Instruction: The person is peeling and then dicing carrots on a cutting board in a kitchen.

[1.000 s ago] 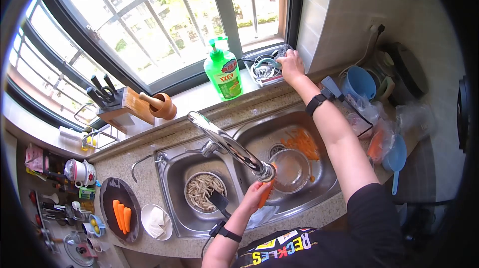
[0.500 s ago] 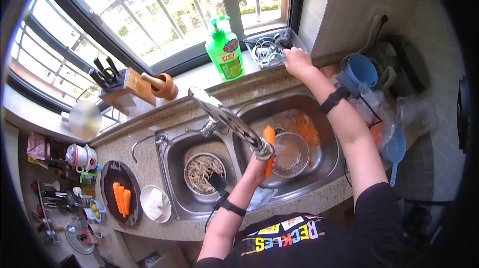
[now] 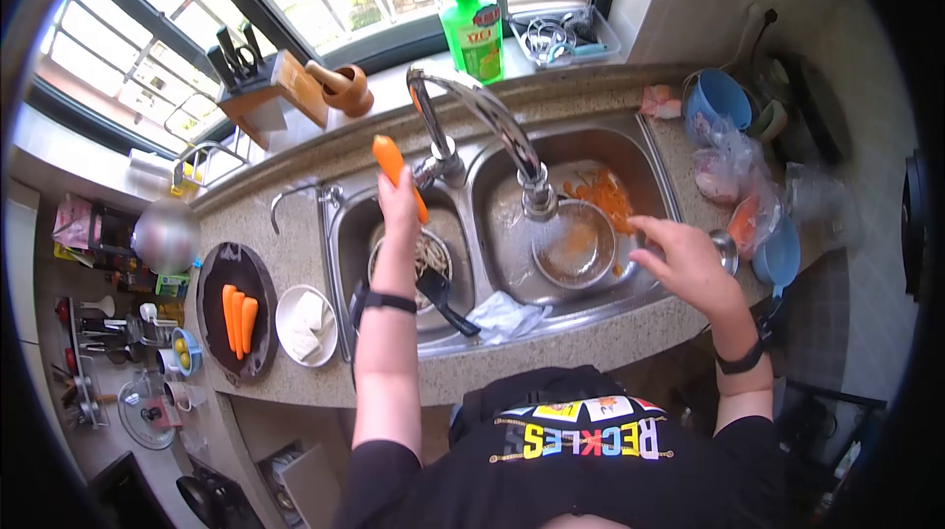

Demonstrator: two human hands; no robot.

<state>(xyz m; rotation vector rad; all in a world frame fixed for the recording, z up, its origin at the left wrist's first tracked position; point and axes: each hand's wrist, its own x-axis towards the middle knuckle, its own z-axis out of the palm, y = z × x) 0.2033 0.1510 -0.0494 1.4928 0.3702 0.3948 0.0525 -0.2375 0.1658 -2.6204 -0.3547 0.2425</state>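
The left hand point(image 3: 399, 206) grips a carrot point(image 3: 391, 160) by its low end, up over the left sink point(image 3: 345, 234), just left of the middle of the frame. The right hand point(image 3: 684, 258) is empty, fingers spread wide, near the bowl point(image 3: 574, 248) at centre right. The carrot may be wet (so slippery), so squeeze it firmly.

green dish soap bottle point(image 3: 472, 22) on the windowsill, knife block point(image 3: 271, 86) and wooden mortar point(image 3: 346, 88) to its left; three peeled carrots point(image 3: 239, 317) on a dark plate point(image 3: 227, 256) beside a white bowl point(image 3: 286, 306).
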